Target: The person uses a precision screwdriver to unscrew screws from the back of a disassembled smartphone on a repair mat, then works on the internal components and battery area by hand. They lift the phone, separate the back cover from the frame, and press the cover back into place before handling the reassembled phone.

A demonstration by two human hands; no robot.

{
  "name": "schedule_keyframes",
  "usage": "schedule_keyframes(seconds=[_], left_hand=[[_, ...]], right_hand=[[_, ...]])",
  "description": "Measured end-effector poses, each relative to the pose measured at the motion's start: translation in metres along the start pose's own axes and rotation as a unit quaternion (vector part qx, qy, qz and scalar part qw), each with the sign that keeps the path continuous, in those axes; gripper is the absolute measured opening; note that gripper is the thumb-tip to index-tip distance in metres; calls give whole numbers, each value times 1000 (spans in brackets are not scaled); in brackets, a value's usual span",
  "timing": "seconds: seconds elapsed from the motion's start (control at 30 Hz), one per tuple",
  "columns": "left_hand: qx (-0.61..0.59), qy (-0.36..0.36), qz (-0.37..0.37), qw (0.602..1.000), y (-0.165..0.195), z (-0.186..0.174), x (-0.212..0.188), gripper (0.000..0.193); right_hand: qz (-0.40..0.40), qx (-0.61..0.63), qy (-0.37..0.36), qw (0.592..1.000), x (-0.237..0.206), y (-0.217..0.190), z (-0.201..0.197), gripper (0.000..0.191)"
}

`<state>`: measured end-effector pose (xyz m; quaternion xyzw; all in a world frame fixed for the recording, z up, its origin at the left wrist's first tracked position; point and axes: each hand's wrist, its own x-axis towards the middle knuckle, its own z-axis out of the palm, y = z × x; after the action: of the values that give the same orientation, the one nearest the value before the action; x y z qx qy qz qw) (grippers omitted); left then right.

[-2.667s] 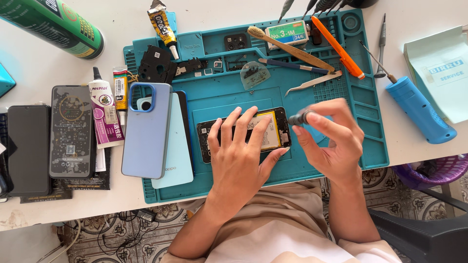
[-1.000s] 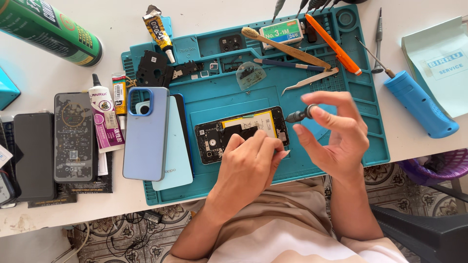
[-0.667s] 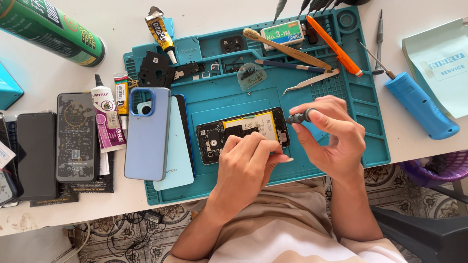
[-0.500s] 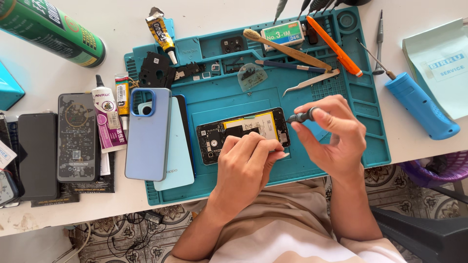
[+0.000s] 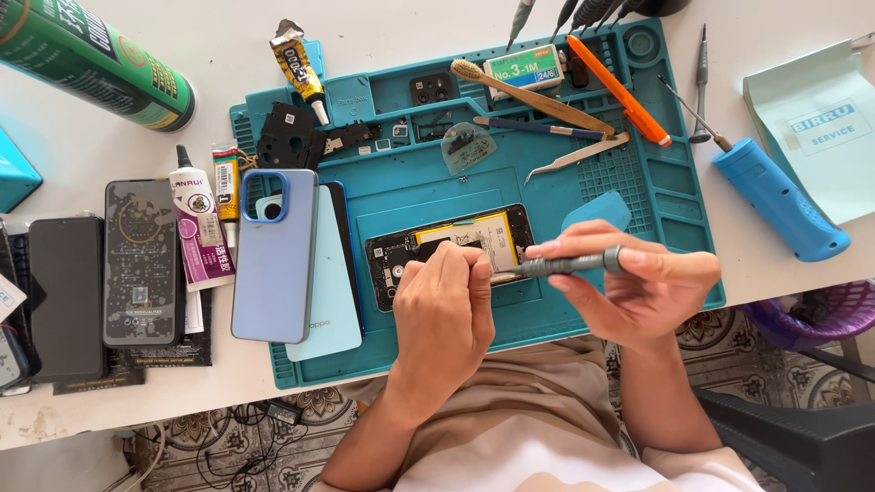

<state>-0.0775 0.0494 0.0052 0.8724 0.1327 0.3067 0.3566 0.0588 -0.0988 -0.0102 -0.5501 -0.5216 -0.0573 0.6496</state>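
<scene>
An opened phone (image 5: 428, 248), back cover off and its battery and boards exposed, lies on a teal work mat (image 5: 410, 196). My left hand (image 5: 444, 314) rests on the phone's lower edge with fingers curled and presses it down. My right hand (image 5: 643, 284) grips a grey precision screwdriver (image 5: 565, 266) held almost level, its tip pointing left at the phone's right end beside my left fingers. A small blue pick (image 5: 597, 211) lies just above my right hand.
On the mat lie a toothbrush (image 5: 533, 94), tweezers (image 5: 583, 155), an orange cutter (image 5: 620, 91) and black phone parts (image 5: 290, 137). A blue phone case (image 5: 273, 255), glue tubes (image 5: 202, 228) and dark phones (image 5: 137, 260) sit left. A green can (image 5: 91, 59) and blue electric driver (image 5: 779, 200) flank the mat.
My left hand drew back from lying flat over the phone to its lower edge, fingers curled. My right hand lowered the screwdriver from upright to nearly level, its tip now at the phone.
</scene>
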Motion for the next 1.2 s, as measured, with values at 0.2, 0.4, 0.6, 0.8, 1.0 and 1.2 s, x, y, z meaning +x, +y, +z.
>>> schedule_keyframes(seconds=[0.2, 0.4, 0.6, 0.8, 1.0, 1.2], left_hand=[[0, 1, -5, 1000, -2, 0, -1, 16], [6, -7, 3, 1000, -2, 1, -1, 17], [1, -13, 4, 1000, -2, 0, -2, 18], [-3, -14, 6, 1000, -2, -1, -2, 18], [0, -13, -1, 1000, -3, -1, -3, 18], [-8, -15, 3, 1000, -3, -2, -3, 18]], right_hand=[[-3, 9, 14, 1000, -3, 1, 2, 64], [-16, -17, 53, 998, -5, 5, 1, 59], [-12, 1, 46, 999, -8, 5, 0, 61], [-9, -1, 37, 999, -7, 4, 0, 61], [-1, 14, 56, 998, -5, 2, 2, 60], [5, 8, 44, 999, -6, 1, 3, 61]])
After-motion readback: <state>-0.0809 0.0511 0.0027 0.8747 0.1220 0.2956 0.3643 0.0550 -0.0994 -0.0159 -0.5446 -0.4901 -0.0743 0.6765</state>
